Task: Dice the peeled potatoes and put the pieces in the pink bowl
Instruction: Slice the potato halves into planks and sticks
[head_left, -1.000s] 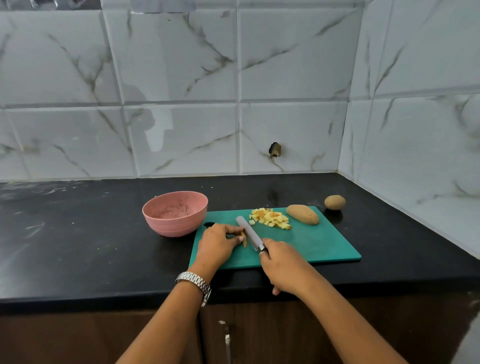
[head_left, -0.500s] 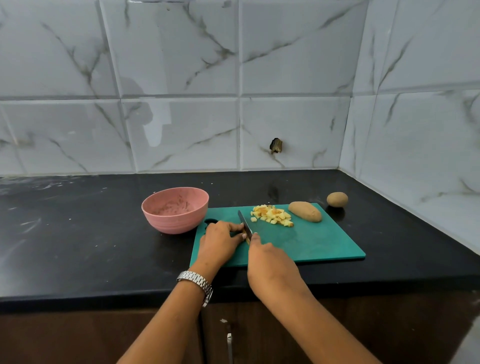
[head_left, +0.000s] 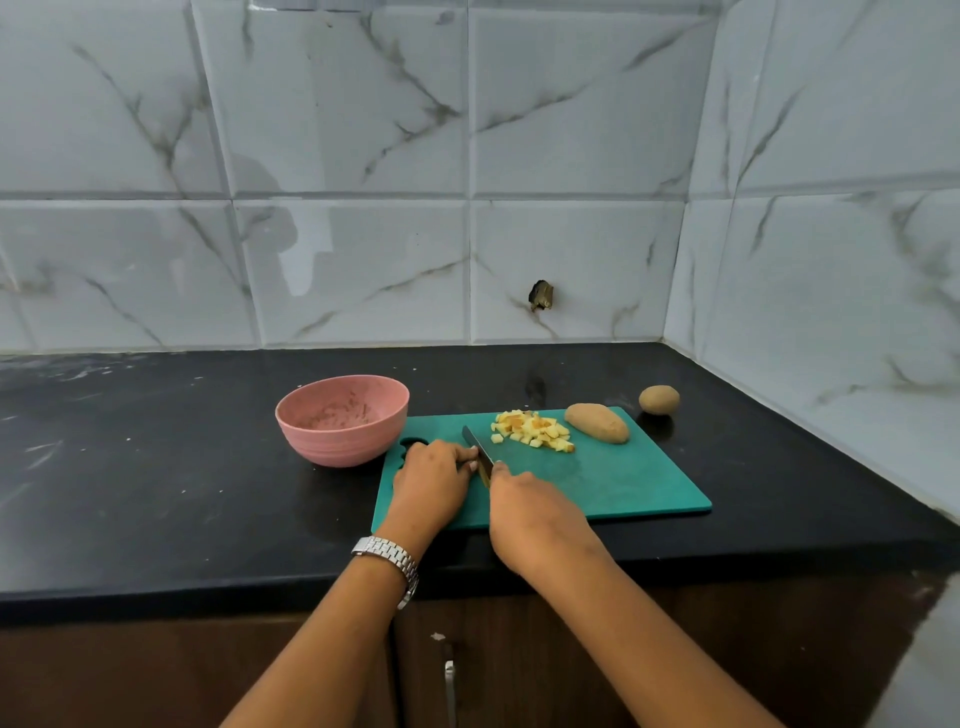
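A green cutting board (head_left: 613, 483) lies on the black counter. My left hand (head_left: 428, 480) presses a thin potato piece (head_left: 485, 474) down at the board's left part; only a sliver of it shows. My right hand (head_left: 530, 512) grips a knife (head_left: 477, 447) whose blade stands edge-down against that piece, tip pointing away from me. A pile of diced potato (head_left: 532, 430) sits at the board's far side, with a whole long potato (head_left: 596, 423) to its right. The pink bowl (head_left: 343, 421) stands just left of the board and holds no potato pieces.
A small round potato (head_left: 658, 399) rests on the counter (head_left: 156, 467) past the board's far right corner. Tiled walls close the back and right. The counter's front edge runs just below my wrists, with cabinet doors beneath.
The knife has turned from lying flat and angled to standing on edge over the piece. My right hand moved left, close against my left hand.
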